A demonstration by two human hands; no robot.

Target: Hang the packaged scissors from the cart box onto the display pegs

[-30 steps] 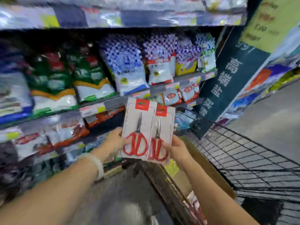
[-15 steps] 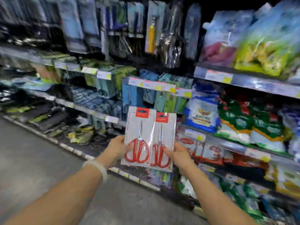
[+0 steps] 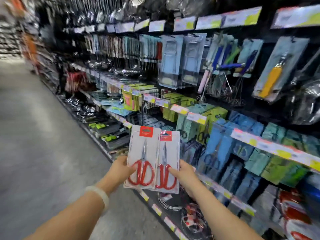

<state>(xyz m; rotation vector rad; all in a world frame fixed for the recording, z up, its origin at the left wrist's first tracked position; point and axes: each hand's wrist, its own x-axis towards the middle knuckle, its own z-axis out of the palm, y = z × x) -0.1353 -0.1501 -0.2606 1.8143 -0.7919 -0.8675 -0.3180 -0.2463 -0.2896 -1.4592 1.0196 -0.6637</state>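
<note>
Two packs of red-handled scissors held up side by side before the hanging display.

The left scissors pack [image 3: 142, 157] overlaps the edge of the right scissors pack [image 3: 167, 161]; both stand upright, red label at the top, blades pointing up. The left hand [image 3: 121, 168] pinches the left pack's lower edge, and the right hand [image 3: 184, 172] grips the right pack with its thumb across the red handles. A pale bracelet [image 3: 98, 194] circles the left wrist. Beyond, blurred carded utensils [image 3: 180, 59] hang over price-tagged shelves [image 3: 270, 146], grey aisle floor [image 3: 43, 135] to the left.

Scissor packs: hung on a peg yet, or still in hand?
In hand. Both scissor packs stand upright, side by side, the left hand and right hand each pinching a lower edge, in front of the shelves.
</note>
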